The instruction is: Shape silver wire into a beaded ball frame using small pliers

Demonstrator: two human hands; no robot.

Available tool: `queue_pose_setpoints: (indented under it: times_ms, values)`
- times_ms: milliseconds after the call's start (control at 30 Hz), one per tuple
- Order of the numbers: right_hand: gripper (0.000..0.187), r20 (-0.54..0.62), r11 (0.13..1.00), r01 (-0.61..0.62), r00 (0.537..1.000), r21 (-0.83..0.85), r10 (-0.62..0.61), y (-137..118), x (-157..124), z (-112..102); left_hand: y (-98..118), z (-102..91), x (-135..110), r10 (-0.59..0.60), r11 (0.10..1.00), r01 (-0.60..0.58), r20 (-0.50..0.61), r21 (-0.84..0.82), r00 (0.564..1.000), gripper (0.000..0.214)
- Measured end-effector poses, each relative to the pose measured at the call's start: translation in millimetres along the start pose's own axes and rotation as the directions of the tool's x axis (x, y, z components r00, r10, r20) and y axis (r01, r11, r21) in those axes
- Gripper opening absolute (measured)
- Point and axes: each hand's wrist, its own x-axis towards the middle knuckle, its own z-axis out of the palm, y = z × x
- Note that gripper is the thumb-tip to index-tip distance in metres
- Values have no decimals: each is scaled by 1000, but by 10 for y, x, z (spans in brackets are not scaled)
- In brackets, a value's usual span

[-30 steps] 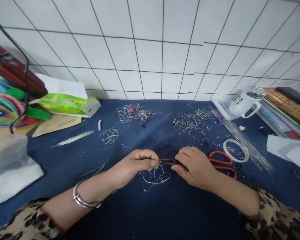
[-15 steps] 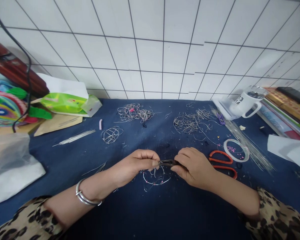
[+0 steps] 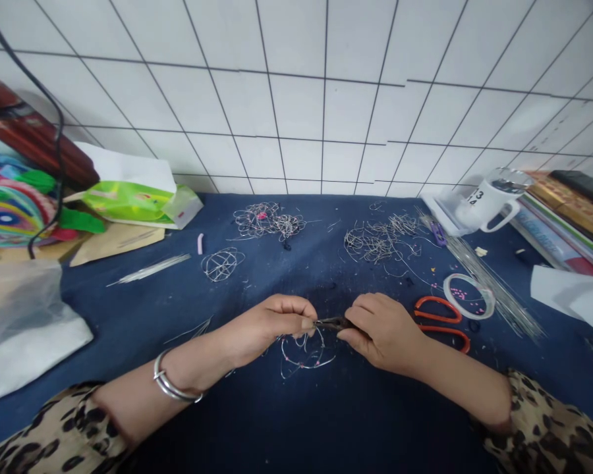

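My left hand (image 3: 271,324) is closed in a pinch on a thin wire frame with small pink beads (image 3: 304,350) that hangs down onto the dark blue cloth (image 3: 296,421). My right hand (image 3: 383,329) is closed around small dark pliers (image 3: 332,323), whose tip meets the wire right at my left fingertips. The two hands sit close together at the middle of the table. A silver bangle (image 3: 170,385) circles my left wrist.
Tangled wire piles (image 3: 267,221) (image 3: 383,240), a round wire form (image 3: 221,264), straight wire bundles (image 3: 148,270) (image 3: 494,289), red-handled scissors (image 3: 439,322), a bead dish (image 3: 468,296), a white mug (image 3: 489,201), books (image 3: 568,217), a green packet (image 3: 128,204) and a plastic bag (image 3: 24,322) surround the hands.
Almost nothing differs. Both hands keep their grip in the same spot; the wire frame has shifted very slightly under them and the view has drifted a little.
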Motion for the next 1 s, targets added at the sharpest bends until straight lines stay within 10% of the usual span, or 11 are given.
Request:
queue_pose_setpoints:
  times_ms: [1000]
  values:
    - [36,5,1000,-5,1000,18,5,-13,-6,30,23,4,-6,-10,998,10,1,61,1000,9]
